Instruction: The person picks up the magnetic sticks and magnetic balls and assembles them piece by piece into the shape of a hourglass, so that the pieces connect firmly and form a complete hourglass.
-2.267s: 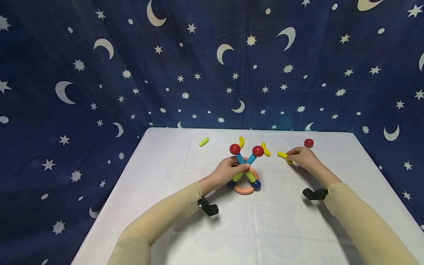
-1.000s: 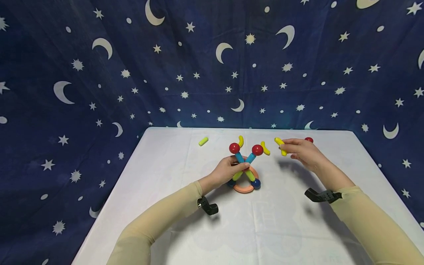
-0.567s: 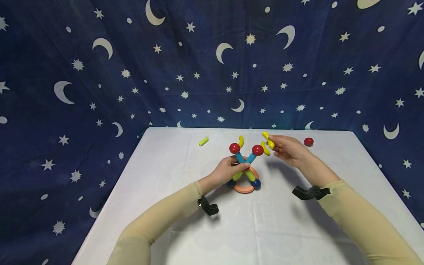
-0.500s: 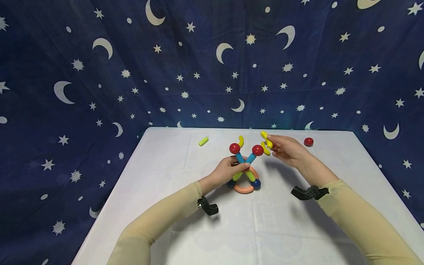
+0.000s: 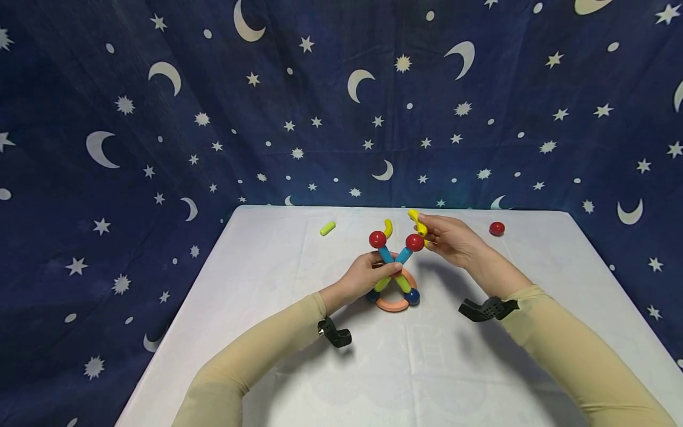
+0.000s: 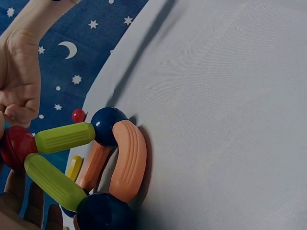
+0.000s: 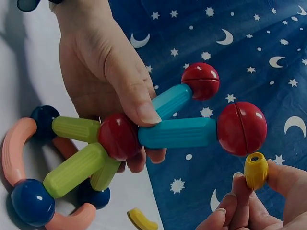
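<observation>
My left hand [image 5: 365, 276] grips a magnetic ball-and-stick toy around its middle, thumb beside the central red ball [image 7: 119, 136]. Two blue sticks [image 7: 178, 133] rise from that ball, each topped by a red ball [image 7: 242, 128]. Below it, lime sticks [image 6: 65, 137] run down to dark blue balls [image 6: 108, 126] joined by a ring of curved orange sticks [image 6: 128, 160]. My right hand [image 5: 453, 240] pinches a curved yellow stick [image 7: 256, 171] close to the right upper red ball; whether they touch, I cannot tell.
On the white table [image 5: 453, 367] lie a lime stick [image 5: 328, 228] at the back left, a curved yellow stick [image 5: 388, 227] behind the toy and a red ball [image 5: 497, 228] at the back right. Another yellow stick [image 5: 428, 243] is mostly hidden by my right hand.
My right hand has lifted the yellow stick off the table and carried it left to the toy's right upper red ball. My left hand and the toy have stayed in place.
</observation>
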